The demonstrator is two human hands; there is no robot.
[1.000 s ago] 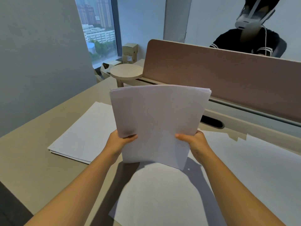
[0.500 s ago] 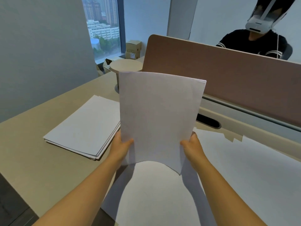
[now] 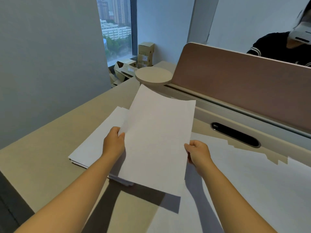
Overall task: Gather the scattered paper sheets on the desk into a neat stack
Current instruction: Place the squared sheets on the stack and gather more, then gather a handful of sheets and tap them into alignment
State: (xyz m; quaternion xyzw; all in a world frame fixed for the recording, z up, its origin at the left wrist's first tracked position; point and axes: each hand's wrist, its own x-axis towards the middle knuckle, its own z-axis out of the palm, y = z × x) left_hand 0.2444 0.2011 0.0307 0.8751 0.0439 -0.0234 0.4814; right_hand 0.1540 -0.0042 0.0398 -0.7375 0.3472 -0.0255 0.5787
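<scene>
I hold a bundle of white paper sheets (image 3: 158, 138) by its two long edges, tilted flat above the desk. My left hand (image 3: 113, 143) grips its left edge and my right hand (image 3: 197, 153) grips its right edge. Under the bundle's left part lies a white paper stack (image 3: 94, 145) on the beige desk (image 3: 50, 148); the bundle overlaps it and hides its right side. More loose white sheets (image 3: 252, 182) spread over the desk to the right and below my right arm.
A brown divider panel (image 3: 235, 84) runs along the desk's far edge, with a black cable slot (image 3: 235, 135) before it. A round beige stand (image 3: 153, 75) sits at the back. Cardboard boxes (image 3: 144, 54) stand by the window. A person with a headset sits behind the divider.
The bundle has gone from upright in front of me to tilted flat, and has moved left over the stack. My view turned left.
</scene>
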